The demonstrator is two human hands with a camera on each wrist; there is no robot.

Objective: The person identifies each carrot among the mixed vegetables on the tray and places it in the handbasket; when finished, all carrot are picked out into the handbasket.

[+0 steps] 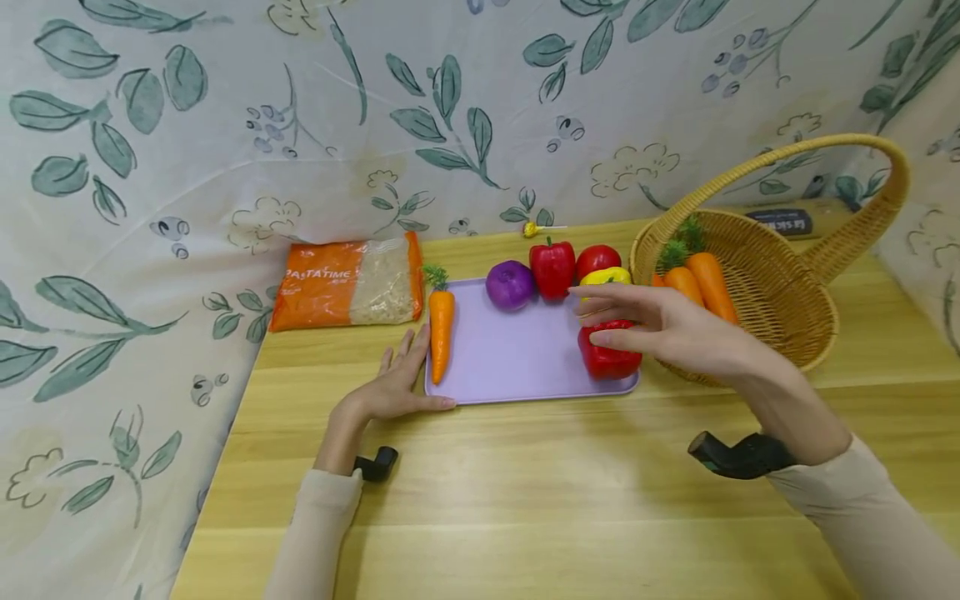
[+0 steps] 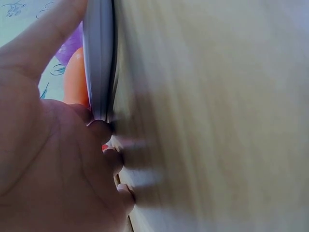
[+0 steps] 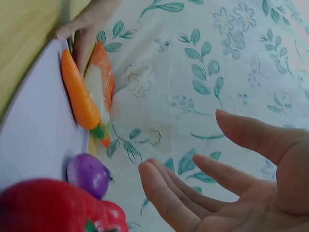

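A pale purple tray (image 1: 510, 358) lies on the table. My left hand (image 1: 390, 387) touches its left edge, fingers and thumb spread around the corner. Along that side lies a carrot (image 1: 442, 333), leaves pointing away. At the tray's back are a round purple vegetable (image 1: 510, 286), a red bell pepper (image 1: 552, 273), a round red vegetable (image 1: 597, 258) and a partly hidden yellow one (image 1: 607, 275). Another red bell pepper (image 1: 609, 362) occupies the front right corner. Above it hovers my right hand (image 1: 675, 329); in the right wrist view its fingers (image 3: 169, 195) are loosely extended, holding nothing.
A wicker basket (image 1: 795, 325) with a tall handle stands right of the tray, with several carrots (image 1: 708, 279) inside. Behind it lies a labelled package (image 1: 821, 218). An orange pasta bag (image 1: 322, 287) sits back left. A small yellow item (image 1: 531, 229) lies behind the tray.
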